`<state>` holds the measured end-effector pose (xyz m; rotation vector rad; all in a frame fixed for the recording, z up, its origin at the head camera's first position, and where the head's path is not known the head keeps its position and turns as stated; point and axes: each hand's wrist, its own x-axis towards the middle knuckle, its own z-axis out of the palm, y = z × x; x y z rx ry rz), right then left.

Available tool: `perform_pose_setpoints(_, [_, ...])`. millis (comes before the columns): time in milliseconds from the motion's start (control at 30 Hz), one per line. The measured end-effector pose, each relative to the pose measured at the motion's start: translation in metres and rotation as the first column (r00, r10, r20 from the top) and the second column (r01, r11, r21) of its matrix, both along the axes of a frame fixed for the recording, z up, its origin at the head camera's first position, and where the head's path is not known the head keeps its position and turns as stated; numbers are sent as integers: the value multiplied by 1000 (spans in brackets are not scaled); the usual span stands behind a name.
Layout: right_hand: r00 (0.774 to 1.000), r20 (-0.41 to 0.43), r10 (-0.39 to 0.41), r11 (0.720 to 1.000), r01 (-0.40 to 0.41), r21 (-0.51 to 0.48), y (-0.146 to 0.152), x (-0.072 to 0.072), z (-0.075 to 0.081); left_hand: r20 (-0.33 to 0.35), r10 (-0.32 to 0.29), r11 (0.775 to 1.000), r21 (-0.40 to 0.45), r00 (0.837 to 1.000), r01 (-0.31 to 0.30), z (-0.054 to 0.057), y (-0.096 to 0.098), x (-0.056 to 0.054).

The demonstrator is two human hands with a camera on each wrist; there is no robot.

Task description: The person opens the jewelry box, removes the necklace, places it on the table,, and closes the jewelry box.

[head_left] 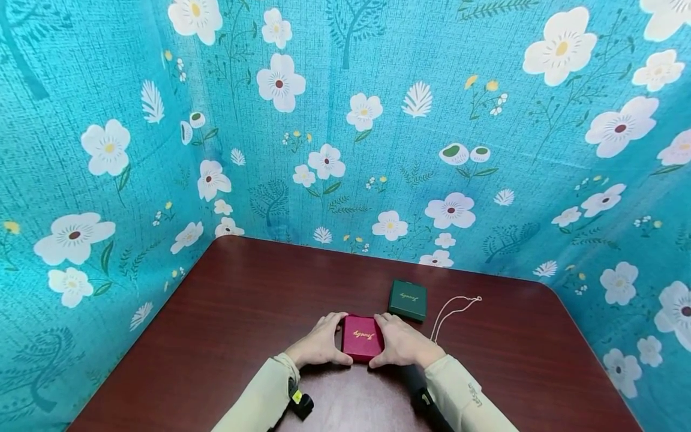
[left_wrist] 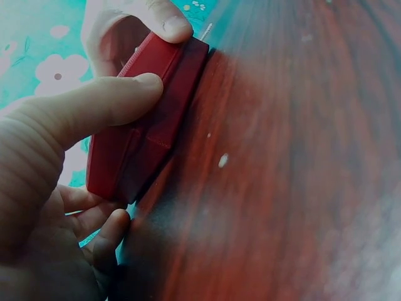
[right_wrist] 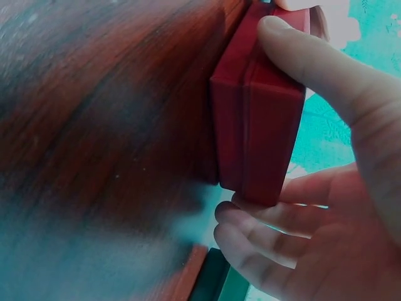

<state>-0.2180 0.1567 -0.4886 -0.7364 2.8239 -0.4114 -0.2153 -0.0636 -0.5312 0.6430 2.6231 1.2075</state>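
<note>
A red jewelry box [head_left: 363,337] with gold lettering on its lid sits on the table, lid down over the base with a seam around its side. My left hand [head_left: 322,343] grips its left side, thumb on the near face and fingers at the far edge. From the right, my right hand [head_left: 400,341] holds it the same way, its thumb [right_wrist: 285,41] pressed on the near side close to the seam. Just behind the right hand stands a green jewelry box [head_left: 408,299], also closed. What the red box contains is hidden.
A thin silvery chain necklace [head_left: 450,307] lies on the brown table [head_left: 259,288] right of the green box, its near end hidden behind the right hand. Blue floral cloth [head_left: 345,150] hangs along the table's back and sides.
</note>
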Motion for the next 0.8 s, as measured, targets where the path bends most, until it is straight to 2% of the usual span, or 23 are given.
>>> perform_pose_setpoints(267, [997, 68, -44, 999, 43, 11, 4, 5, 14, 25, -10, 1000, 10, 1000, 10, 3, -1, -3])
perform_pose_setpoints(500, [992, 92, -81, 997, 81, -5, 24, 7, 27, 33, -21, 1000, 22, 999, 20, 4, -8, -9])
perform_pose_setpoints(800, [997, -5, -80, 992, 80, -97, 55, 7, 16, 73, -5, 1000, 25, 997, 3, 10, -22, -17])
